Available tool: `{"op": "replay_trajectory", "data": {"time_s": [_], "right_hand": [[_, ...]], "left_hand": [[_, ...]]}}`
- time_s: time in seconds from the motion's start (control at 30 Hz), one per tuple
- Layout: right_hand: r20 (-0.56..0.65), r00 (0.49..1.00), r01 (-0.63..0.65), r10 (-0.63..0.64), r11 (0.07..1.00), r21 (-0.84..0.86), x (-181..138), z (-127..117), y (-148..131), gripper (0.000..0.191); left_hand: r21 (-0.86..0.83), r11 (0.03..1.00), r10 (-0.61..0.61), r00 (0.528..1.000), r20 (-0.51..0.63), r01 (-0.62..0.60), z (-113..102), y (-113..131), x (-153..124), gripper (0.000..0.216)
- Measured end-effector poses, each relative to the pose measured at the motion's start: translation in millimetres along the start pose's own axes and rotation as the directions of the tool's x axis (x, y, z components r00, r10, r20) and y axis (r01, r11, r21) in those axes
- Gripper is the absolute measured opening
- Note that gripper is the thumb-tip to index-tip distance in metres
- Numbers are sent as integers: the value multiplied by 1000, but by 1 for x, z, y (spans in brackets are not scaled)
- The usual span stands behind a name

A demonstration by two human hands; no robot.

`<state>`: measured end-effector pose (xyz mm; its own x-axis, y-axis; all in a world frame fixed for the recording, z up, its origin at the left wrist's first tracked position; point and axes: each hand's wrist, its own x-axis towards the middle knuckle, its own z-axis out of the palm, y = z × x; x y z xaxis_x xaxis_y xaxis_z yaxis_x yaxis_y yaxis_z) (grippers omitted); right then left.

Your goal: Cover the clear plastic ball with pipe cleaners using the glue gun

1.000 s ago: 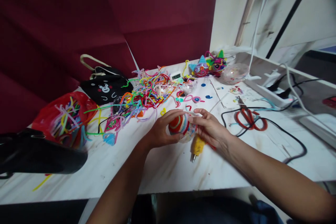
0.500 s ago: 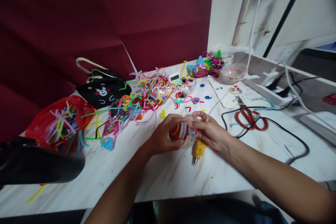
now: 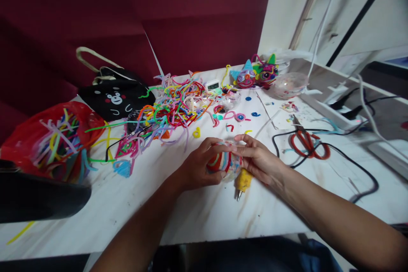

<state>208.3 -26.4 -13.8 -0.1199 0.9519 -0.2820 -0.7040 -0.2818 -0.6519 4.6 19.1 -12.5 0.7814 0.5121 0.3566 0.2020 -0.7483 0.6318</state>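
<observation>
My left hand (image 3: 204, 163) is wrapped round the left side of a clear plastic ball (image 3: 235, 169) partly covered with red, orange, white and blue pipe cleaner strips. The fingertips of my right hand (image 3: 259, 157) press against the ball's upper right side. Below the right palm is a yellow glue gun (image 3: 244, 179), its metal nozzle tilted down towards me; its rear is hidden, and whether the palm touches it I cannot tell. Beyond the hands lie small coiled pipe cleaner pieces, among them a yellow one (image 3: 196, 132) and a pink one with a blue centre (image 3: 239, 117).
A heap of pipe cleaners (image 3: 178, 106) and a red bag (image 3: 19, 136) of more lie left, near a black bag (image 3: 108, 97). Two decorated balls (image 3: 247, 77) and a clear half shell (image 3: 290, 85) stand behind. Red-handled pliers (image 3: 309, 144), a black cable (image 3: 366, 170) and a power strip (image 3: 334, 112) are right.
The view has shifted slightly, so background things sit a little differently in the picture. Both hands keep their hold on the ball, with barely any movement.
</observation>
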Motion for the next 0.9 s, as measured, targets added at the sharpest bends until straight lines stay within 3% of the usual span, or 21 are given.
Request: {"op": "replay_trajectory", "data": {"time_s": [0.3,0.43,0.53,0.7,0.8,0.9], "right_hand": [[43,999,24,-23,999,-21,-2,2,-1,39],[69,997,40,-38,999,-24,-4,5,-4,36],[96,994,59,-55,997,-39,-7,11,-8,36],[149,981,150,-124,972,-180,-14,18,-17,41],[161,962,270,-220,856,-441,-15,10,-30,38],[219,921,370,-322,552,-747,-15,-8,-50,27]], "left_hand": [[39,999,-15,999,37,14,-2,4,0,59],[13,1000,-5,1000,-27,5,-2,4,1,54],[-66,998,-24,993,-118,16,-1,4,1,53],[-314,942,-191,960,-203,121,2,-2,0,51],[-487,856,-317,921,-226,175,3,-9,1,53],[-630,756,-409,879,-246,175,2,-14,5,52]]}}
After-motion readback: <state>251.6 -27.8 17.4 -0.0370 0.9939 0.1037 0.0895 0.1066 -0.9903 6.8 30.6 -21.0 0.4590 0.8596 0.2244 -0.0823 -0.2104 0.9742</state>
